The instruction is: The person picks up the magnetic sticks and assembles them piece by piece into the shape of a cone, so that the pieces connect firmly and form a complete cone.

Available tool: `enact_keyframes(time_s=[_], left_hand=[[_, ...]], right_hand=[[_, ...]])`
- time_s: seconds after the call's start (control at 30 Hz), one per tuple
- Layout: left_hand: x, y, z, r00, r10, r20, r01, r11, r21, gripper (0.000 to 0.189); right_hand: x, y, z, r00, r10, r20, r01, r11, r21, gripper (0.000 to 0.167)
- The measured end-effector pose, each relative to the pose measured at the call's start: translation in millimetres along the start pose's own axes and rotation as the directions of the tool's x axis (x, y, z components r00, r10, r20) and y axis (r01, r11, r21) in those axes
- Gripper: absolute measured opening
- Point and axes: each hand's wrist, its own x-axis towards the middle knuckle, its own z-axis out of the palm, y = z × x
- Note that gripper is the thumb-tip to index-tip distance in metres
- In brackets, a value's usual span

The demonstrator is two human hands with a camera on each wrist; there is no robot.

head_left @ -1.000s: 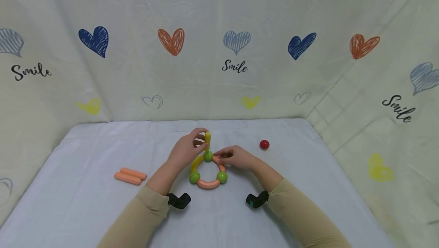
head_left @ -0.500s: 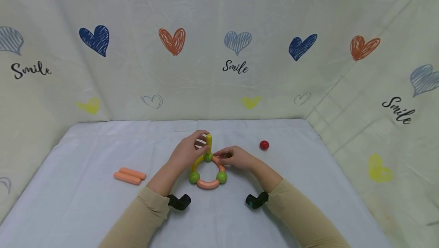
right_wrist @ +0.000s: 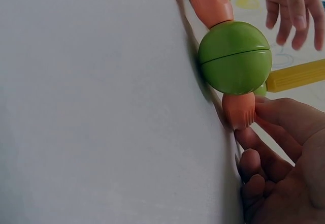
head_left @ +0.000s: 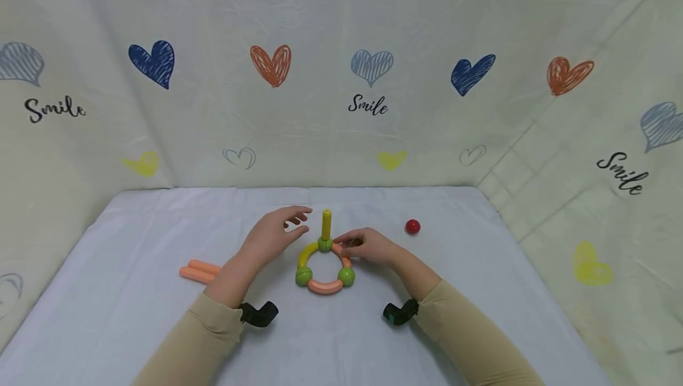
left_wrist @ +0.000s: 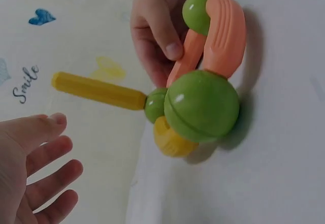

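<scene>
On the table lies a ring of curved rods joined by three green balls (head_left: pixel 346 276). Two of its curved rods are orange (head_left: pixel 325 287) and one is yellow (head_left: pixel 306 254). From the far ball a straight yellow rod (head_left: pixel 326 224) stands upright by itself. My left hand (head_left: pixel 272 235) is just left of that rod, apart from it, with fingers spread and holding nothing. On the ring's right side, my right hand (head_left: pixel 370 245) pinches the right curved orange rod (right_wrist: pixel 238 109) between thumb and fingers.
Two straight orange rods (head_left: pixel 198 273) lie at the left, partly behind my left forearm. A red ball (head_left: pixel 412 226) rests at the back right. Behind the white-covered table (head_left: pixel 341 344) hangs a printed cloth backdrop (head_left: pixel 309 125).
My left hand has let go of the upright yellow rod and moved off to the left. The right hand keeps its hold on the ring.
</scene>
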Motion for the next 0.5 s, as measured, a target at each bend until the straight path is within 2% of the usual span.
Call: enact_keyframes(time_s=[0.2, 0.3, 0.4, 0.5], left_hand=[[-20.7, -15.9, -27.5, 0.999, -0.037, 0.023, 0.036, 0.998, 0.057, 0.038], [-36.0, -27.7, -43.0, 0.995, -0.092, 0.045, 0.089, 0.995, 0.047, 0.038], [-53.2, -42.1, -58.2, 0.981, -0.177, 0.084, 0.175, 0.984, 0.037, 0.039], [-70.1, -55.7, -71.8, 0.955, -0.261, 0.140, 0.262, 0.965, 0.016, 0.042]], right_hand=[[0.9, 4.6, -0.2, 1.000, -0.003, -0.012, 0.003, 1.000, -0.005, 0.030], [1.3, 5.3, -0.1, 1.000, -0.006, -0.010, 0.006, 1.000, -0.001, 0.030], [2.2, 6.0, 0.6, 1.000, -0.009, -0.007, 0.009, 1.000, 0.007, 0.031], [2.7, 6.4, 0.9, 1.000, -0.012, -0.007, 0.012, 1.000, 0.017, 0.031]])
